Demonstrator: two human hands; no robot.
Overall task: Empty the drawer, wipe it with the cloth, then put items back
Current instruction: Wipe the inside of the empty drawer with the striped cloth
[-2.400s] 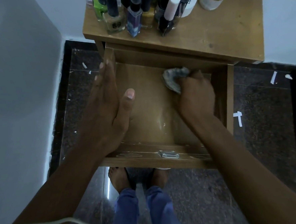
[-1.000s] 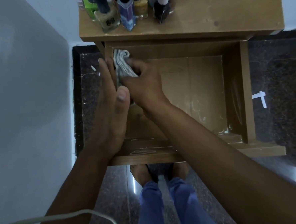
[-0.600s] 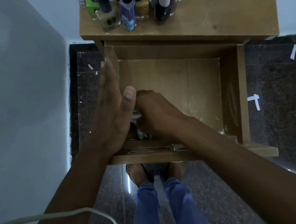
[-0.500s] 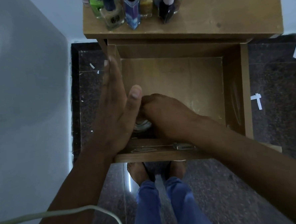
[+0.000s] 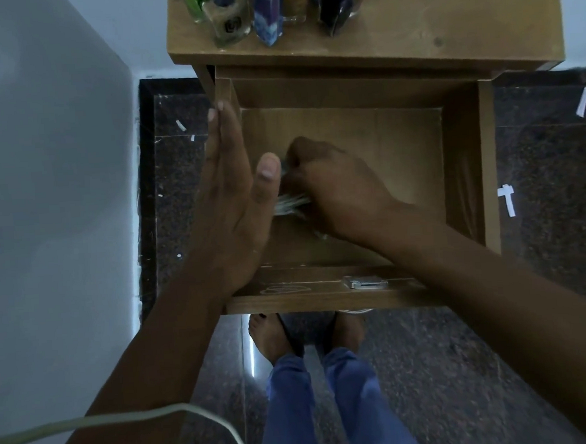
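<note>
**Wooden drawer, pulled open, with a cloth pressed to its floor**

Wooden and brown, the drawer (image 5: 376, 141) stands pulled out from under the small table (image 5: 444, 23), its floor bare on the right half and towards the back. The cloth (image 5: 288, 203), pale and crumpled, lies on the drawer floor at the left side, about midway between front and back; only a small bunch of it shows between the two hands. The right hand (image 5: 334, 188) is down inside the drawer with its fingers curled over the cloth, grasping it against the floor, and its forearm crosses the front right of the drawer. The left hand (image 5: 230, 205) rests flat along the drawer's left wall, fingers straight and together and pointing towards the back, thumb spread inward so that its tip lies just beside the right hand's knuckles; it holds nothing.

A small metal lock plate (image 5: 365, 282) sits in the top edge of the drawer front. On the table top, at the back left, several nail polish bottles (image 5: 265, 14) stand close together. Below the drawer front show the person's bare feet (image 5: 271, 336) and blue trouser legs (image 5: 313, 409) on a dark speckled floor (image 5: 539, 172) with scraps of white paper (image 5: 506, 199) lying on it. A pale cable (image 5: 125, 419) curves across the lower left, and a light wall (image 5: 50, 202) fills the left side.
</note>
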